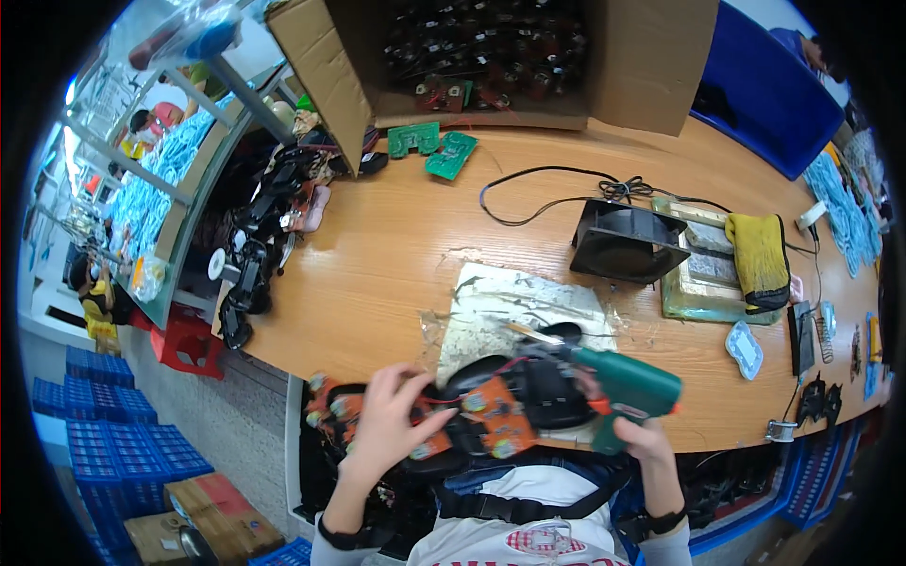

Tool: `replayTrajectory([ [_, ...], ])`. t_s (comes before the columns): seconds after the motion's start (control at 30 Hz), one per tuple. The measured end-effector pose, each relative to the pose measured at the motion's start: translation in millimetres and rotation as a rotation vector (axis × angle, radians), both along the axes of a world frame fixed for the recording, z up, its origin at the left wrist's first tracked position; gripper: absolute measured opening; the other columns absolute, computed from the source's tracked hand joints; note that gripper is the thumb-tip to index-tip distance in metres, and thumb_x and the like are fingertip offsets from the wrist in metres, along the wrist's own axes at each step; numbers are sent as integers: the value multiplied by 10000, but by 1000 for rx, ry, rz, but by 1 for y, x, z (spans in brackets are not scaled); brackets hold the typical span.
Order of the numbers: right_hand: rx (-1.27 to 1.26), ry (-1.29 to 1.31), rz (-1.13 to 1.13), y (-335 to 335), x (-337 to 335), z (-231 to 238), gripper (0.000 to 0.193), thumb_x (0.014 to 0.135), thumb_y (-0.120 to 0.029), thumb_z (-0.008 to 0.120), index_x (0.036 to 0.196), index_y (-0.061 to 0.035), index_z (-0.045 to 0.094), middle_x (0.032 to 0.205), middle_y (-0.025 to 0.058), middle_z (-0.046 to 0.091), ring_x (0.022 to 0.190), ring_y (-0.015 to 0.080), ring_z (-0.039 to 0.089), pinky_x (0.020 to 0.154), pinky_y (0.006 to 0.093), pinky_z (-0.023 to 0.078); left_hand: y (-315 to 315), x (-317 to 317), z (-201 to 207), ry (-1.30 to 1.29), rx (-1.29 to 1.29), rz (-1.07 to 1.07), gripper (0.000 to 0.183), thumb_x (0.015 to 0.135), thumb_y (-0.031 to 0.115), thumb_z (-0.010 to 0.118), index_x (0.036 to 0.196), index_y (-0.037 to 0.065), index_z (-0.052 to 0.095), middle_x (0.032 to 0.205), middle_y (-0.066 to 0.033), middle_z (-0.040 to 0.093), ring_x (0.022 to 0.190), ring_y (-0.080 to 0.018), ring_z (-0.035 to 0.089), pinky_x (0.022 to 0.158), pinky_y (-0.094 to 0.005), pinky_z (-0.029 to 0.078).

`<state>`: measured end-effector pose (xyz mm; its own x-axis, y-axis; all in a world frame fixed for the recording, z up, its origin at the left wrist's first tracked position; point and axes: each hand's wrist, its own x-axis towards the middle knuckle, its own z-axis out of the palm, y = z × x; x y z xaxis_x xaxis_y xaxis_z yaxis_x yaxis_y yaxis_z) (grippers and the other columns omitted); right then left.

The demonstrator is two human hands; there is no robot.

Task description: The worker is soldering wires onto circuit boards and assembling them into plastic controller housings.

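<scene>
My right hand [644, 440] is wrapped round the grip of a green pistol-shaped electric screwdriver [630, 379] with orange parts. Its dark nose points left, over a black plastic shell [552, 391] at the table's front edge. Beside that shell lie orange circuit boards [495, 415] with red wires, set on more black housings. My left hand [387, 420] rests over the boards further left, thumb and forefinger curved and apart, with a red wire showing near the gap. Its other fingers are partly hidden. A worn white mat [500, 302] lies behind the shells.
A cardboard box [481, 118] of dark parts stands at the back, near green circuit boards [453, 154]. To the right are a black fan [628, 241] with its cable, a yellow cloth [758, 262] and a blue bin [769, 90]. Black housings [250, 274] line the left edge.
</scene>
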<state>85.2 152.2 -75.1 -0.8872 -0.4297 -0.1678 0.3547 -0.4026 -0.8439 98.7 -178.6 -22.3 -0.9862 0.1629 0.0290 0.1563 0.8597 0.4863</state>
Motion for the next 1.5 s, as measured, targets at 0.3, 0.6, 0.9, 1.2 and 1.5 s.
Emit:
replayTrajectory([
  [0.3, -17, -56, 262, -60, 3, -15, 628, 798, -213, 706, 1329, -25, 429, 1304, 112, 490, 1216, 230, 435, 1033, 389, 326, -140, 193, -26, -126, -272, 741, 351, 786, 163, 672, 1089, 12, 579, 1183, -188, 490, 1105, -377, 454, 938, -423, 382],
  [0.6, -110, 82, -102, 17, 18, 9, 556, 734, -379, 691, 1166, -72, 526, 1408, 280, 312, 1207, 370, 461, 1041, 482, 314, -96, 86, 10, 276, 127, 738, 205, 880, 47, 542, 1070, -21, 576, 973, -145, 596, 872, -254, 583, 772, -326, 458],
  [0.9, -239, 49, -504, 66, 72, 2, 574, 772, -493, 653, 1165, -101, 507, 1173, 227, 510, 828, 250, 574, 745, 364, 447, 5, 10, -10, 359, 244, 101, 189, 851, 20, 562, 1033, -32, 573, 849, -119, 599, 714, -184, 568, 628, -295, 448],
  [1.2, -484, 65, -695, 103, 76, 12, 529, 869, -535, 516, 1180, -113, 447, 703, 63, 489, 561, 133, 442, 600, 292, 370, 51, -43, 51, 273, 340, -176, 247, 847, 55, 598, 1086, -12, 594, 926, -151, 637, 829, -255, 601, 751, -334, 472],
  [1.5, -644, 211, -785, 143, 77, 15, 458, 875, -455, 548, 1180, -125, 457, 576, -16, 381, 484, 100, 369, 572, 277, 335, 240, -251, 158, 449, 52, -769, 473, 773, -110, 480, 1228, 16, 492, 1055, -192, 578, 1025, -338, 548, 889, -379, 431],
])
